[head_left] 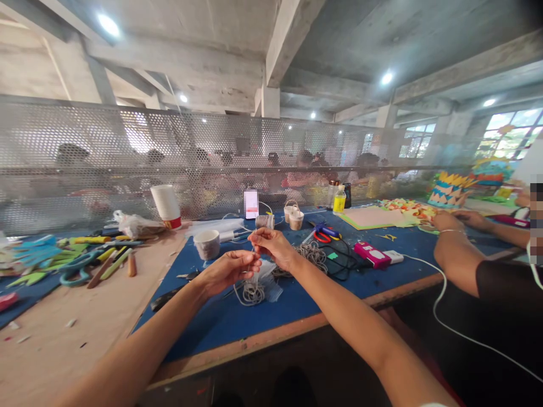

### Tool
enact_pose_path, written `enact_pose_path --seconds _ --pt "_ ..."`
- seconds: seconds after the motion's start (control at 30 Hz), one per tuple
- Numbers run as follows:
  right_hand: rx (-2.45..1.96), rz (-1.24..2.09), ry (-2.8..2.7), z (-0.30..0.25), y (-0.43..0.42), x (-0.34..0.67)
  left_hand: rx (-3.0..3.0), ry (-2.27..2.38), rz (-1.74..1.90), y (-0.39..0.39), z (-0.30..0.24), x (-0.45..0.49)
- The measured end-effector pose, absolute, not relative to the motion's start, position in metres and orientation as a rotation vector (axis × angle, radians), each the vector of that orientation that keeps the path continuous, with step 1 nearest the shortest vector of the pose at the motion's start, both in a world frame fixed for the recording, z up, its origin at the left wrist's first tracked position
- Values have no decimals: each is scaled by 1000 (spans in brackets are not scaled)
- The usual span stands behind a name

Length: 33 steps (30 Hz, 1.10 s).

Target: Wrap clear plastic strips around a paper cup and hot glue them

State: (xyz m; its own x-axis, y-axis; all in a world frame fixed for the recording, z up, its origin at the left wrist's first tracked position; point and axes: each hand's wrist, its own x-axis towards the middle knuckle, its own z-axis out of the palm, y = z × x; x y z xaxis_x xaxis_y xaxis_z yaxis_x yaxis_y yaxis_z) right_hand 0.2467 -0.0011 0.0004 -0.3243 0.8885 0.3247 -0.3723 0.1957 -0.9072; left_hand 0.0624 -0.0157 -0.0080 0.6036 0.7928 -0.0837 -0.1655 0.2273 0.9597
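Observation:
In the middle of the view my left hand (231, 270) and my right hand (271, 247) are close together above the blue table mat (271, 319). Both have thumb and fingers pinched on a thin grey cord; its exact path between the fingertips is hard to make out. Below them lies a loose coil of grey cord (253, 294), beside a piece of clear plastic (274, 289). A larger tangle of cord (313, 257) sits right of my right wrist. A paper cup (207, 245) with a greyish wrapped side stands beyond my left hand.
Small cord baskets (296, 220), a phone (251, 204) and a yellow bottle (339, 200) stand toward the perforated screen. Pliers (326, 230) and a pink box (371, 254) lie right. Scissors (78, 268) and stacked cups (165, 204) are left. Another person's arms (460, 249) work at right.

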Motion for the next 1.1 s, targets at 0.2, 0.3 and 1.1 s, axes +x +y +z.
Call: enact_pose_path --seconds 0.2,0.3,1.1 --pt "-548 1441 -1343 2 -4 245 1143 570 694 -15 -12 63" --pt "-509 1502 -1348 3 -6 245 1151 549 688 -16 -13 64" --pt "-713 1142 -1597 -3 -1 243 1292 645 1242 -1 -4 55"
